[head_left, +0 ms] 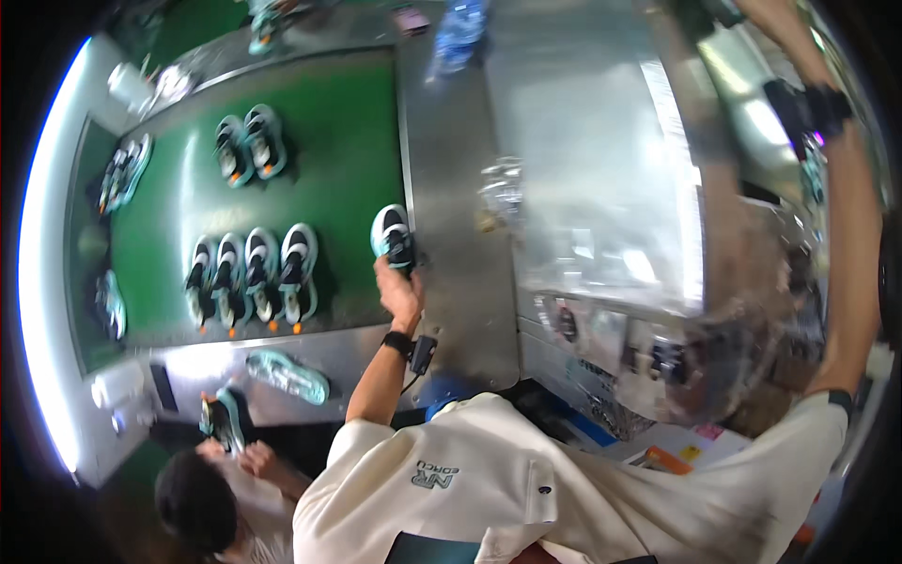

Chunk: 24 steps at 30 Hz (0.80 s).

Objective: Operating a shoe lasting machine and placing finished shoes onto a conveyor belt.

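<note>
My left hand (402, 291) is closed on the heel end of a black, white and mint sneaker (393, 233), held at the right edge of the green belt (348, 150). A dark wrist strap with a small box sits behind that hand. Raised far to the upper right, my right hand (772, 17) is blurred and partly cut off by the picture's rim, its fingers hard to make out. Close to it is a dark shape (722, 13) that I cannot identify.
Several matching sneakers (261, 273) stand in a row on the belt, with a pair (249, 143) farther up. A loose mint sole (287, 376) lies on the metal ledge. At lower left a co-worker (197, 503) handles another shoe (224, 420). Clear plastic bags (691, 362) hang beside a metal cabinet (592, 160).
</note>
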Motion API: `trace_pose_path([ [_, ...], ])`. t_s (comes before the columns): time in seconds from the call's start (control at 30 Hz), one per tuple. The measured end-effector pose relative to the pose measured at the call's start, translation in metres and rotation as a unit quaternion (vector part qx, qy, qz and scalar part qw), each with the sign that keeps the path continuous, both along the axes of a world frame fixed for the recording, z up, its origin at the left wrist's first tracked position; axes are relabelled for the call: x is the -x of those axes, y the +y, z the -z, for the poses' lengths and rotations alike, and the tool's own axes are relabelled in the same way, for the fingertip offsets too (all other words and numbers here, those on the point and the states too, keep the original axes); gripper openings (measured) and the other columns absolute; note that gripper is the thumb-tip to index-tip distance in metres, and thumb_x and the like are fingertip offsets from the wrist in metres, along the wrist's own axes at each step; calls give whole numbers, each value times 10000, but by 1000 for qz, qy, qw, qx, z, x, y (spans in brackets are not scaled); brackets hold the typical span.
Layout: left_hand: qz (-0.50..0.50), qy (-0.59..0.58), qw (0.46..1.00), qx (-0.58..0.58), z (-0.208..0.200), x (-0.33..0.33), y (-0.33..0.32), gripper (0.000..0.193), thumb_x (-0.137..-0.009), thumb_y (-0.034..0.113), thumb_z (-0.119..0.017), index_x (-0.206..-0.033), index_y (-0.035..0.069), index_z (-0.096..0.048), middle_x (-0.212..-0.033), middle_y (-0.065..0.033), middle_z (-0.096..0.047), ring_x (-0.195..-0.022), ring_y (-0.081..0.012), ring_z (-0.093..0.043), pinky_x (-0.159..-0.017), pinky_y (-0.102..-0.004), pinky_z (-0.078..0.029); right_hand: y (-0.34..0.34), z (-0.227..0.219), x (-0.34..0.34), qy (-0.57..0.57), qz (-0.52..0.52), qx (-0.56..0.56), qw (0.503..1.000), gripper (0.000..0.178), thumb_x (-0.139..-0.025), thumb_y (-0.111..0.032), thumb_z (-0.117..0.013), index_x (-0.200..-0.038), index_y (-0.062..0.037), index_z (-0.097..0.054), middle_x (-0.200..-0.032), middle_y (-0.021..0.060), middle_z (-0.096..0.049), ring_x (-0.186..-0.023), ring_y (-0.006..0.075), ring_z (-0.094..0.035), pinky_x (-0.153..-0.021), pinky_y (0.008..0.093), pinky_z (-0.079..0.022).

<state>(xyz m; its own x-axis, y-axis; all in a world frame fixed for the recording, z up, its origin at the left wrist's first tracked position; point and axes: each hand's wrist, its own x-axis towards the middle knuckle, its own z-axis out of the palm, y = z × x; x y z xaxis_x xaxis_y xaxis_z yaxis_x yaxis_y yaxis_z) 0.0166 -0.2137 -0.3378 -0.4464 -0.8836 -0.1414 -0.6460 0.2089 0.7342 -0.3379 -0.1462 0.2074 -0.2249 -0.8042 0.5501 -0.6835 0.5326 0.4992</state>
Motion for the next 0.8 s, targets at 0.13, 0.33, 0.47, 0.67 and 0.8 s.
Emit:
trace_pose_path([
  [0.13, 38, 29, 999, -17, 15, 18, 11, 713, -753, 112, -713, -1379, 49, -377, -1244, -175, -522, -1134, -379, -533, -967, -443, -428, 67, -15, 56, -405, 28, 119, 906, 416, -785, -310, -692, -1111, -58, -633, -899, 125, -668, -794, 213, -643, -652, 332, -525],
  [0.33, 151, 186, 971, 0, -57, 2, 12, 742, -776, 160, -756, -1380, -59, -385, -1244, -251, -556, -1149, -401, -536, -1014, -422, -398, 151, -67, -22, -361, 15, 250, 899, 348, -786, -212, -670, -1081, -30, -701, -791, 59, -671, -672, 143, -625, -587, 288, -517],
  [0.47, 386, 226, 822, -352, -142, -20, 53, 473, -899, 219, -703, -1255, -56, -555, -1139, -138, -646, -1018, -182, -617, -905, -316, -492, 242, -96, -112, -299, -85, 373, 874, 340, -826, -205, -632, -1087, 2, -699, -708, 15, -605, -588, 110, -515, -514, 265, -403],
  [0.67, 642, 138, 379, -652, -297, -9, 202, 788, -895, 591, -567, -1398, -2, -432, -1348, -237, -528, -1209, -414, -542, -1040, -519, -426, 396, -79, -291, -169, 52, 537, 825, 280, -853, -165, -650, -1084, -11, -689, -949, 66, -712, -859, 145, -646, -780, 283, -494],
  [0.8, 683, 91, 201, -696, -368, -30, 310, 1050, -791, 817, -444, -1490, 47, -298, -1445, -259, -415, -1301, -472, -428, -1111, -576, -313, 469, -23, -421, -178, 64, 599, 778, 265, -851, -195, -625, -1024, -9, -701, -922, 58, -707, -867, 105, -612, -771, 252, -474],
])
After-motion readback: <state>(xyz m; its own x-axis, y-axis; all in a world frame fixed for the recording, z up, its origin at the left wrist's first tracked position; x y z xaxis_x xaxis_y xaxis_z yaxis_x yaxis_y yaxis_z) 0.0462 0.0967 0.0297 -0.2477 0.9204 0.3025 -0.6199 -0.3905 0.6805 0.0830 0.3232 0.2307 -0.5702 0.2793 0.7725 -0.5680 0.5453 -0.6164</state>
